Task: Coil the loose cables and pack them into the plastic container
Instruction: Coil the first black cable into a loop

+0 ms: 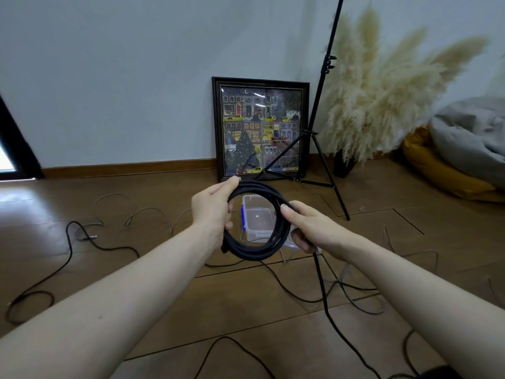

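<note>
A thick black cable [259, 248] is wound into a round coil of several loops, held up in the air in front of me. My left hand [214, 212] grips the coil's left side, fingers curled around the loops. My right hand [306, 228] pinches the coil's right side, and the cable's loose tail [323, 294] hangs from it down to the floor. Behind the coil, a clear plastic container [258, 217] with a blue latch sits open on the wooden floor.
Loose black cable [68, 250] and grey cables [147, 212] trail over the floor on both sides. A framed picture [261, 127] leans on the wall, with a black tripod stand [319, 149], pampas grass [382, 99] and a yellow cushion [442, 173] to the right.
</note>
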Action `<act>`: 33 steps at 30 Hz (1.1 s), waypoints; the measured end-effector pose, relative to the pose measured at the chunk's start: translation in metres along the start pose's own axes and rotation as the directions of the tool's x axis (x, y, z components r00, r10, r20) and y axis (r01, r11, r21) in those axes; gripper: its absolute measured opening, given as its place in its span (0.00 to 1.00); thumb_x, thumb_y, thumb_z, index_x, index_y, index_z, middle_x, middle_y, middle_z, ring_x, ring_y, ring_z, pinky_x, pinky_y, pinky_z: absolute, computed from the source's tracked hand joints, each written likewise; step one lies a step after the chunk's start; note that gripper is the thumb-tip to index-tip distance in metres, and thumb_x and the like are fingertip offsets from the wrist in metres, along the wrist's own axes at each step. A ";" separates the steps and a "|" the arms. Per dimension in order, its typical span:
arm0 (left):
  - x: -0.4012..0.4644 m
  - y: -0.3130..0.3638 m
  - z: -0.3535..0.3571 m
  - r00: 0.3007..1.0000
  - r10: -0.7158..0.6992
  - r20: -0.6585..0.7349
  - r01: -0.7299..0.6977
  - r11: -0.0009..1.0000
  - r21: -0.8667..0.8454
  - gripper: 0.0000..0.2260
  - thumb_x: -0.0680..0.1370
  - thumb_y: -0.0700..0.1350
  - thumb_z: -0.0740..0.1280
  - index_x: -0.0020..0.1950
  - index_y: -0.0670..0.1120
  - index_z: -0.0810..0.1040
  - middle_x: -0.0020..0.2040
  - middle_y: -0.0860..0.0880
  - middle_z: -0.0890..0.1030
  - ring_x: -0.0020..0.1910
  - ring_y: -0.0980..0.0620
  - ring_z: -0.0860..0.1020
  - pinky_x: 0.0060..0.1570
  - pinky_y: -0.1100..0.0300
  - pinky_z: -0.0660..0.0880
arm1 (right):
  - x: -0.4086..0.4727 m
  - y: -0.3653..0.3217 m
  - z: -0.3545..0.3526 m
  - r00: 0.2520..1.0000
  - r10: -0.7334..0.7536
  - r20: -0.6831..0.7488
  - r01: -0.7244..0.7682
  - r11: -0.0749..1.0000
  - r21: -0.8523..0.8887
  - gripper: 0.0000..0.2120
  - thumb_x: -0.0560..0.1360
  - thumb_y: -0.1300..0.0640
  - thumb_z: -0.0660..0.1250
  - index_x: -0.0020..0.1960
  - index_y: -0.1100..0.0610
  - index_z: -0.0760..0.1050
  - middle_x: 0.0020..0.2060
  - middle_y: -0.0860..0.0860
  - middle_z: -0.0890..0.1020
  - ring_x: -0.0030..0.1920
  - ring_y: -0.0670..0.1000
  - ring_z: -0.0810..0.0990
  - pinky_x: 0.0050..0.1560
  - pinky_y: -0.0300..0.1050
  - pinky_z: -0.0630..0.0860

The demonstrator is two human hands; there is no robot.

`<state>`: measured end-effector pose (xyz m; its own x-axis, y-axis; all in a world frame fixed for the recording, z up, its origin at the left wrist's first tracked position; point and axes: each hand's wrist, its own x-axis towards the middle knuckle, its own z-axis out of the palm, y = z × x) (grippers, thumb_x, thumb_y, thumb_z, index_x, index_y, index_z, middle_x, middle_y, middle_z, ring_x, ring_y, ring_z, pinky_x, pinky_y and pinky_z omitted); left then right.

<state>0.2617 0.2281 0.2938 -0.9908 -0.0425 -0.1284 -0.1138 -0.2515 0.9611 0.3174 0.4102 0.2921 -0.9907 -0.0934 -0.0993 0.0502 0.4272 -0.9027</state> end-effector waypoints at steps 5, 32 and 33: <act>-0.004 -0.004 0.001 0.995 -0.031 0.098 0.027 0.999 0.044 0.10 0.78 0.52 0.70 0.53 0.48 0.85 0.22 0.55 0.70 0.21 0.56 0.61 0.19 0.65 0.59 | 0.000 -0.001 0.005 0.998 0.028 -0.048 -0.027 0.999 0.028 0.18 0.84 0.43 0.50 0.56 0.57 0.69 0.45 0.50 0.86 0.20 0.45 0.64 0.21 0.36 0.59; -0.004 -0.019 0.007 0.941 0.055 0.334 -0.056 0.998 -0.006 0.12 0.75 0.46 0.74 0.58 0.47 0.82 0.36 0.46 0.79 0.28 0.51 0.78 0.29 0.59 0.78 | 0.008 0.010 -0.008 0.981 0.079 -0.178 -0.060 0.992 0.108 0.10 0.84 0.50 0.55 0.53 0.56 0.67 0.34 0.51 0.76 0.19 0.45 0.62 0.20 0.36 0.59; -0.004 -0.021 0.005 0.938 0.056 0.342 -0.057 0.998 -0.007 0.14 0.75 0.45 0.74 0.59 0.48 0.82 0.36 0.46 0.79 0.29 0.51 0.78 0.31 0.59 0.79 | 0.008 0.010 -0.009 0.976 0.093 -0.198 -0.069 0.990 0.126 0.09 0.84 0.50 0.55 0.53 0.55 0.67 0.34 0.51 0.76 0.19 0.45 0.61 0.20 0.36 0.59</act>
<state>0.2680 0.2385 0.2758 -0.9608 0.2767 0.0166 -0.0568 -0.2551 0.9652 0.3086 0.4216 0.2854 -0.9871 0.1264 -0.0984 0.1340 0.3156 -0.9394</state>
